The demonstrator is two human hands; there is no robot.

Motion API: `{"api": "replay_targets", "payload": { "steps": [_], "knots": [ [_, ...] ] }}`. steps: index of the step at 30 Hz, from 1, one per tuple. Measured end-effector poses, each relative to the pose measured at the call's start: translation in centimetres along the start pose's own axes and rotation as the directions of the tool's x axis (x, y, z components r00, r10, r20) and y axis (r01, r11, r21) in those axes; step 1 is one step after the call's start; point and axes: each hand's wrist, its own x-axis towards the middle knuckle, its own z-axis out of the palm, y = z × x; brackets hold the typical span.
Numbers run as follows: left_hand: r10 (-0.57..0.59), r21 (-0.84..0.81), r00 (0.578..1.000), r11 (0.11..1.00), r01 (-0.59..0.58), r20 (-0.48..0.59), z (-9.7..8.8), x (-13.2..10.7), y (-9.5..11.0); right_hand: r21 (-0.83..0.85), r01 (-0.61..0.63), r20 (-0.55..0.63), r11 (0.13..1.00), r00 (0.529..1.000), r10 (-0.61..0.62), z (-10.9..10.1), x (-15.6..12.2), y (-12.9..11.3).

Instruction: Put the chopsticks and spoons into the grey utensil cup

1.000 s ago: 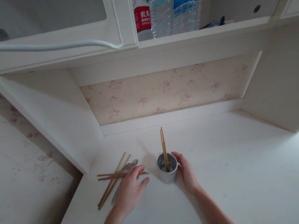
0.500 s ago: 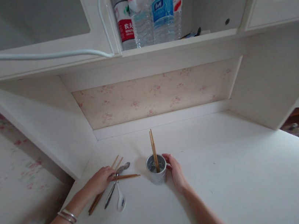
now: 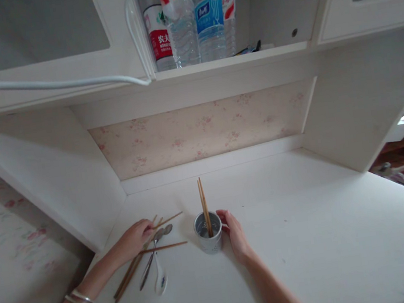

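Note:
My left hand point(image 3: 140, 238) is closed in a pinch on a wooden chopstick point(image 3: 172, 218), which points to the right and slightly away. Below it lies another chopstick point(image 3: 168, 246), across the metal spoons point(image 3: 158, 235). More chopsticks point(image 3: 128, 279) lie slanted under my left wrist and past the fingers. A white ceramic spoon point(image 3: 161, 282) rests nearest me. A grey perforated cutlery holder point(image 3: 212, 244) stands upright with a pair of chopsticks point(image 3: 205, 208) in it. My right hand point(image 3: 236, 234) is curled against the holder's right side, the fingertips touching it.
Everything lies on a white desktop point(image 3: 311, 236) with side panels left and right. Above it, a cabinet shelf holds several plastic bottles point(image 3: 210, 25). A white cable point(image 3: 65, 84) hangs across the left cabinet door.
My left hand has moved slightly away from me, and one chopstick in it now points up to the right. Another lies apart, over the spoons. My right hand stays at the holder.

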Motion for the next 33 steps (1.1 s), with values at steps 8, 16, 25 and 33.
{"api": "replay_targets", "payload": {
  "steps": [8, 16, 25, 33],
  "knots": [
    [-0.078, -0.576, 0.963, 0.813, -0.089, -0.259, -2.3, 2.0, 12.3, 0.035, 0.001, -0.028, 0.999, 1.0, 0.0, 0.3, -0.2, -0.5],
    [0.005, -0.659, 0.955, 0.723, -0.209, -0.297, 1.8, 5.2, 15.8, 0.019, -0.003, -0.025, 1.0, 1.0, 0.004, 0.5, -0.5, -1.0],
    [-0.006, -0.421, 0.944, 0.896, -0.141, -0.329, 7.0, 5.7, 14.0, 0.003, 0.02, 0.001, 1.0, 1.0, -0.02, 0.4, -0.2, -0.8],
    [0.089, -0.336, 0.952, 0.922, -0.19, -0.293, 8.2, 5.4, 14.0, -0.019, 0.024, 0.017, 1.0, 1.0, -0.024, 0.2, -0.1, -0.7]
  ]
}}
